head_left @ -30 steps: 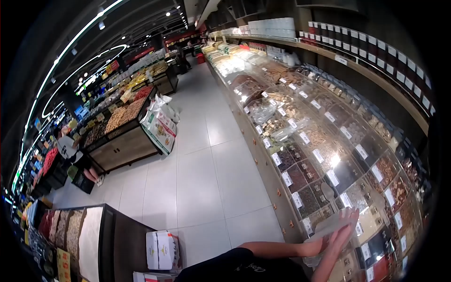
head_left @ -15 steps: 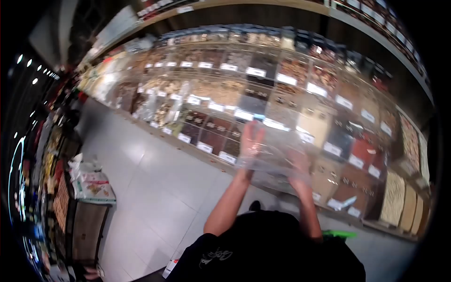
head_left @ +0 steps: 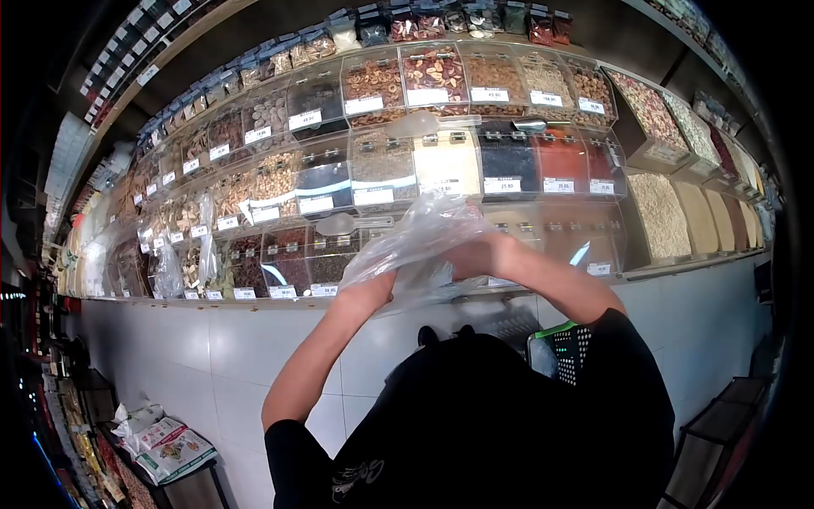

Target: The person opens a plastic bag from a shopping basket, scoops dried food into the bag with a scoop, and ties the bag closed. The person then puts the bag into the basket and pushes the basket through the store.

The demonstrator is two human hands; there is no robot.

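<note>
A clear plastic bag (head_left: 415,233) hangs between my two hands, over the front row of lidded clear bins. My left hand (head_left: 370,293) is closed on the bag's lower left side, its fingers partly behind the film. My right hand (head_left: 469,246) is inside or behind the bag on the right; the plastic veils its fingers, so their pose is unclear. A clear scoop (head_left: 337,224) lies on a bin lid to the left of the bag. Farther back, another clear scoop (head_left: 417,125) rests on the lids.
Open bins of grains (head_left: 659,216) stand at the right. Packaged goods (head_left: 343,34) line the back ledge. A dark basket with a green rim (head_left: 566,348) is on the floor by my body. Printed sacks (head_left: 174,450) sit at the lower left.
My view has turned right along the display, bringing the grain bins and basket into fuller view. Both hands are now closer together, with the bag bunched up between them.
</note>
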